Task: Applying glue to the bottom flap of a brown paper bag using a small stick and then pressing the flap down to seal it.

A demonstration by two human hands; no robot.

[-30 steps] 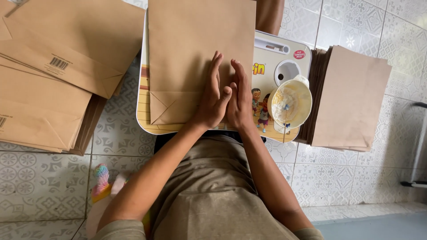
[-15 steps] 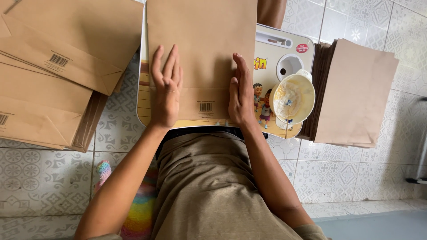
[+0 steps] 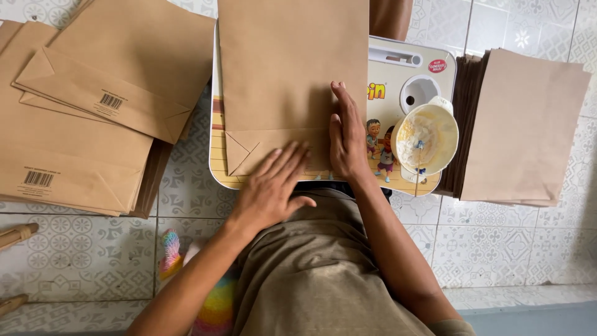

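Nearest me, my left hand (image 3: 268,190) lies flat, fingers spread and unclenched, on the folded bottom flap of the brown paper bag (image 3: 292,87) — grasping nothing. Just beyond, my right hand (image 3: 346,134) presses open-palmed along the bag's right edge. The bag lies flat on a small lap table (image 3: 398,74) with cartoon pictures. A bowl of white paste (image 3: 425,138) sits to the right — stacks of bags (image 3: 93,106) lie at left, flat sheets (image 3: 525,127) at right.
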